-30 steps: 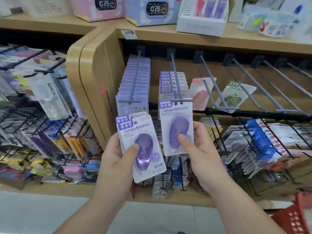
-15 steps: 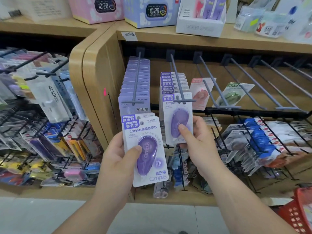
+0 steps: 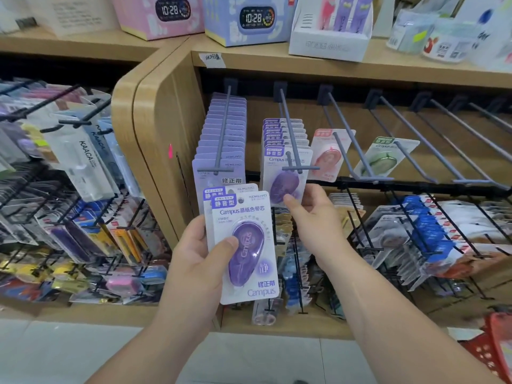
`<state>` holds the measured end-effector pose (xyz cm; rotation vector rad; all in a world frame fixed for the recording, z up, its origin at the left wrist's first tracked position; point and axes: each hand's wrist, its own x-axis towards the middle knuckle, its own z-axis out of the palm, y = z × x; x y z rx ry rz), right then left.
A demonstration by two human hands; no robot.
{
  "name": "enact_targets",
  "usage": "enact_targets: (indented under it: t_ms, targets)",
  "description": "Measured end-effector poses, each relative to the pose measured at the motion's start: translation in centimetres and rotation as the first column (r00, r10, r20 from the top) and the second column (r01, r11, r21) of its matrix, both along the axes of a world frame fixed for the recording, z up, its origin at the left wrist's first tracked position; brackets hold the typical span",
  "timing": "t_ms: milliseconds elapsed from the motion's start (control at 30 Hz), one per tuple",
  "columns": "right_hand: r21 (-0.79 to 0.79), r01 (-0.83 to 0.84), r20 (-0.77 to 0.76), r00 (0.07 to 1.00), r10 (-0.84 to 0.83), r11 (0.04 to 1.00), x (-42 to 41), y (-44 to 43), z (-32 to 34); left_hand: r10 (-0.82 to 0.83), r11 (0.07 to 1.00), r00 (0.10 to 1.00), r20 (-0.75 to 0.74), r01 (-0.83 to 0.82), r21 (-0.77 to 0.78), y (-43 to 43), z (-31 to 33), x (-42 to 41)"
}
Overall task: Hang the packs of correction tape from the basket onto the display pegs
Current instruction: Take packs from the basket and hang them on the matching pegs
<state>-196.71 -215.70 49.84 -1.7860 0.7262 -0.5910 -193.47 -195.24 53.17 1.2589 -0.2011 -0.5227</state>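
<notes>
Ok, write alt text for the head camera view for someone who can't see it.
The right hand pinches a purple correction tape pack hanging at the front of a display peg; the left hand holds two more packs.

Two hands: the left hand point(image 3: 199, 253) holds two purple packs point(image 3: 249, 217), the right hand point(image 3: 315, 217) pinches one hung pack point(image 3: 277, 181). Rightward hang one pink pack point(image 3: 329, 157) and one green pack point(image 3: 383, 159). Two clock boxes point(image 3: 249, 20) stand far; one red basket point(image 3: 496, 350) sits near right.
</notes>
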Motion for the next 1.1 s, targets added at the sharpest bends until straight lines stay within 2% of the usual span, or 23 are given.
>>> enact_targets:
  t_ms: [133,200,267,333,567,833,1100]
  targets:
    - [-0.006,0.088,0.052,0.995,-0.088,0.996,-2.6,1.6,1.4,-0.014,1.0,1.0,-0.001,0.014,-0.014,-0.1,-0.1,0.2]
    - [0.071,-0.022,0.063,0.998,0.017,0.997,-4.3,3.2,2.3,-0.025,1.0,1.0,-0.005,0.025,-0.019,-0.3,-0.3,0.1]
    - [0.142,-0.217,0.062,0.976,0.211,0.966,-5.5,4.8,2.8,-0.04,0.999,0.999,0.009,0.04,-0.023,-0.5,-0.5,-0.1]
    - [0.197,-0.308,0.078,0.951,0.298,0.931,-6.2,5.9,2.7,-0.059,0.998,0.997,0.048,0.06,-0.015,-0.8,-0.7,-0.3]
    - [0.326,-0.278,0.269,0.944,0.193,0.904,-6.5,5.0,3.3,-0.063,0.998,0.993,0.102,0.066,-0.022,-1.0,-0.9,-0.1]
    - [0.131,-0.215,0.177,0.966,0.191,0.968,-4.6,3.3,4.2,0.01,1.0,0.995,0.103,-0.011,0.007,-0.4,-1.1,0.4]
    - [0.073,-0.154,0.195,0.971,0.137,0.985,-4.6,3.4,3.3,0.044,0.999,0.995,0.092,-0.045,0.01,-0.1,-1.1,0.4]
